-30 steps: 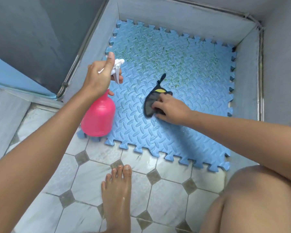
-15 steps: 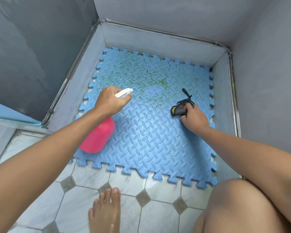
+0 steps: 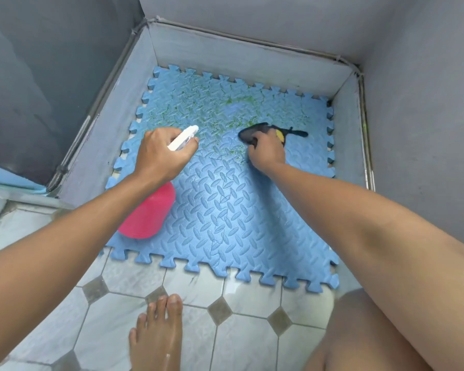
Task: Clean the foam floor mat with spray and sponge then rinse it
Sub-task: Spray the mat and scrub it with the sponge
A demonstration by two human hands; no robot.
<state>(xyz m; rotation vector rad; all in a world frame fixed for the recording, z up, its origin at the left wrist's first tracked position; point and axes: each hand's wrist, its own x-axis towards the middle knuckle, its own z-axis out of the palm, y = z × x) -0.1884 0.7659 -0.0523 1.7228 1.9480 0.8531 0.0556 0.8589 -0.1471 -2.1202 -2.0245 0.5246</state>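
— Down in the grey corner, what is each hand doing?

— Foam mat (image 3: 225,210) lies flat on the floor against the low ledges, its near toothed edge on the wet floor tiles (image 3: 241,330). The left hand (image 3: 158,153) is closed round the neck of the pink spray bottle (image 3: 148,212), white nozzle (image 3: 184,136) pointing at the green grime (image 3: 198,108) on the far half. The right hand (image 3: 267,149) has its fingers (image 3: 252,141) curled tight over a dark sponge (image 3: 252,131) with a yellow patch, pressed onto the mat at the grime's edge.

— What could go wrong from here?

— Several things, I'd judge. Scrubbing hard may drag the light foam and buckle it against a ledge, since nothing pins it down but the sponge hand. The bottle is tilted, so a squeeze might draw air rather than liquid, though I cannot tell how full it is. The nozzle sits near the right hand, so spray could hit the wrist instead of the dirt.

— And the footing?

— A bare foot (image 3: 156,333) rests on glossy tiles; leaning farther toward the back corner could make it slip.
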